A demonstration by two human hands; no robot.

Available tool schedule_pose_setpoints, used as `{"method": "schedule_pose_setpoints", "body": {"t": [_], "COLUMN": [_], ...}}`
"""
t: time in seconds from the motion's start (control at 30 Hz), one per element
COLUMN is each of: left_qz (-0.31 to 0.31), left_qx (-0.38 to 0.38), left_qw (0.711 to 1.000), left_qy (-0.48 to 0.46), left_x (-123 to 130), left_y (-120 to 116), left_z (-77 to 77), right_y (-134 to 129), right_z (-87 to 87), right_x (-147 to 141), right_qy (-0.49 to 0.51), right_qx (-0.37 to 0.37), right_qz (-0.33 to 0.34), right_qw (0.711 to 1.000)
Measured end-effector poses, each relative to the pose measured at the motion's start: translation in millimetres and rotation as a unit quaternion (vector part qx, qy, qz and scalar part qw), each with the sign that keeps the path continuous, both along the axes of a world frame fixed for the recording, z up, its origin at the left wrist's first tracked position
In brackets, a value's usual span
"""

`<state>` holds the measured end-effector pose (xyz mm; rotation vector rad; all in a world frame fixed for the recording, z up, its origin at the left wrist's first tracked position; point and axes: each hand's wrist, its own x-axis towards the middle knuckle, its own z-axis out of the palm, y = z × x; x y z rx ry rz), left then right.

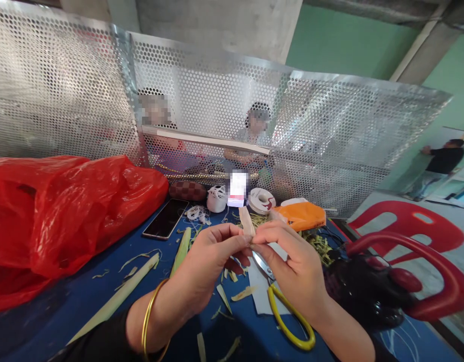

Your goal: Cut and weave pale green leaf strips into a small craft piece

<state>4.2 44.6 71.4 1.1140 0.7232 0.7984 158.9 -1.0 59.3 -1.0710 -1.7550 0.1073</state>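
A pale strip of dried husk (246, 222) stands upright between my two hands above the blue table. My left hand (216, 246), with a gold bangle at the wrist, pinches its lower end between thumb and fingers. From the other side, my right hand (288, 254) pinches the same lower end, fingertips almost touching those of the left. Beneath the right hand lie scissors with yellow handles (292, 322), their blades partly hidden. A white sheet of paper (259, 294) is under them. Long green-white leaf pieces (120, 296) and small scraps (244, 293) lie around both hands.
A red plastic bag (73, 216) fills the left side. Behind my hands are a dark phone (166, 218), a lit phone (237, 188), a ribbon spool (262, 201) and an orange packet (301, 215). A black kettle (367, 291) stands right. People sit beyond a perforated metal screen (201, 95).
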Motion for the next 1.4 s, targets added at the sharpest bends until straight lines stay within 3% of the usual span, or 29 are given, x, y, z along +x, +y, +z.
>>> {"method": "schedule_pose_setpoints", "body": {"t": [0.27, 0.4, 0.63, 0.83, 1.07, 1.4], "left_qz": [0.072, 0.081, 0.094, 0.076, 0.027, 0.008], "left_qx": [0.192, 0.239, 0.311, 0.222, 0.059, 0.003], "left_qw": [0.976, 0.962, 0.934, 0.968, 0.998, 1.000], "left_qy": [0.067, 0.107, 0.148, 0.092, 0.012, -0.005], "left_x": [-0.1, -1.7, -1.7, 0.2, -1.4, -1.0], "left_y": [-1.8, -3.8, -5.2, -2.4, -0.3, -1.1], "left_z": [0.6, 1.1, -0.4, 0.9, 5.2, 1.4], "right_y": [-2.8, -4.9, -4.5, -1.9, 1.0, 1.3], "right_z": [1.7, 4.7, 7.4, 1.3, -4.5, -3.5], "right_x": [-4.6, -8.3, -10.6, -7.7, 1.0, -0.1], "right_qy": [0.067, 0.126, 0.154, 0.170, 0.027, -0.009], "right_qx": [-0.084, -0.136, -0.155, -0.156, 0.001, 0.045], "right_qz": [-0.046, -0.045, -0.064, -0.024, 0.008, -0.007], "right_qw": [0.993, 0.982, 0.974, 0.973, 1.000, 0.999]}}
